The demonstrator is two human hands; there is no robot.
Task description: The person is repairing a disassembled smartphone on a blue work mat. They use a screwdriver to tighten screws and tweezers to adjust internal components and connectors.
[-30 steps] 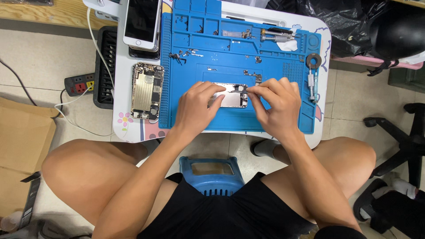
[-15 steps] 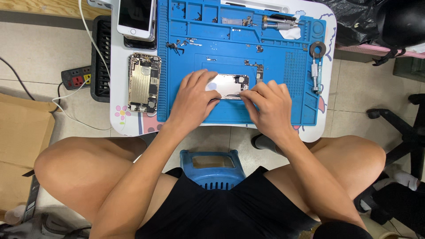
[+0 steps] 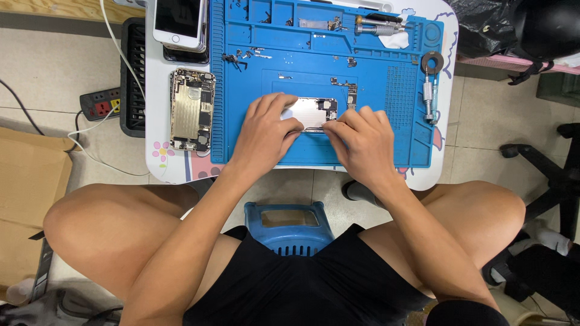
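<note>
An opened phone body [image 3: 315, 113], silver inside, lies on the blue work mat [image 3: 374, 145] of a small white table [image 3: 163, 163]. My left hand [image 3: 264, 134] grips its left end, fingers curled over the edge. My right hand [image 3: 361, 145] pinches at its lower right edge; whether a tool is in those fingers is hidden. A second opened phone housing [image 3: 192, 110] lies left of the mat.
A stack of phones [image 3: 180, 24] sits at the table's top left. Small screws and parts [image 3: 241, 55] lie on the mat, with screwdrivers [image 3: 377, 25] at the top right and a tool [image 3: 429, 90] on the right. A power strip [image 3: 98, 104], cardboard box [image 3: 24, 199] and office chair base [image 3: 553, 181] surround the table.
Both hands stayed on the phone body, with the right hand's fingers closing in on its lower right edge. The camera view shifted slightly.
</note>
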